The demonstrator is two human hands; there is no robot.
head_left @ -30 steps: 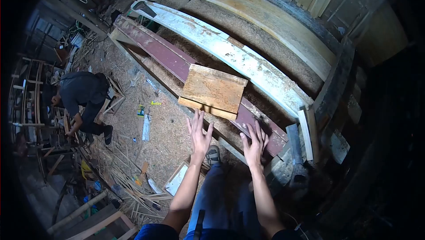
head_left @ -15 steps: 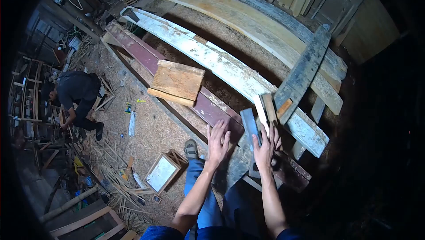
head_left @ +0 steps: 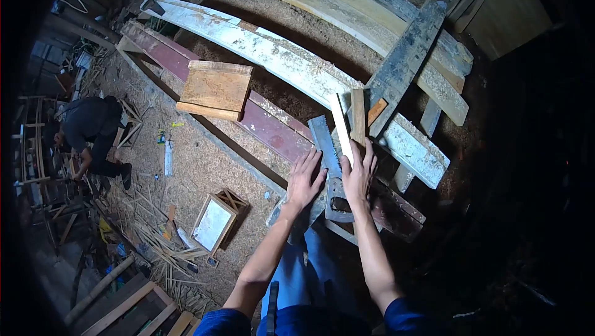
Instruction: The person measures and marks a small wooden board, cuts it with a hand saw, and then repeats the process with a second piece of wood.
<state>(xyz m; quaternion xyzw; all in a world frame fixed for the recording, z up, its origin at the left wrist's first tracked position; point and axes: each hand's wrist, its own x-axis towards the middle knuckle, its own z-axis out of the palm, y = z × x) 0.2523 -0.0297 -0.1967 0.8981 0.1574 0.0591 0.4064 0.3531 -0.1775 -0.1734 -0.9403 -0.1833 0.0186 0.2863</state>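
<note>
A handsaw (head_left: 323,141) lies between my hands, its blade pointing away from me and its dark handle (head_left: 339,212) close to my right wrist. My left hand (head_left: 302,181) rests flat, fingers out, at the near end of the dark red plank (head_left: 273,128), beside the blade. To the right of the saw, my right hand (head_left: 357,178) has its thumb and fingers around the lower ends of a pale wooden strip (head_left: 340,122) and a brown wooden strip (head_left: 357,113). Their lower ends are hidden under the fingers. A small orange-brown block (head_left: 377,111) sits just beyond them.
A wooden board piece (head_left: 215,90) lies across the red plank. Beyond are a long white plank (head_left: 260,48) and a dark crosswise plank (head_left: 409,54). A small wooden box frame (head_left: 214,224) stands on the sawdust floor. Another person (head_left: 93,128) bends down at the left among scrap wood.
The view has shifted, so the planks appear farther up and left. My left hand has slid right along the red plank towards the saw. My right hand stays at the strips.
</note>
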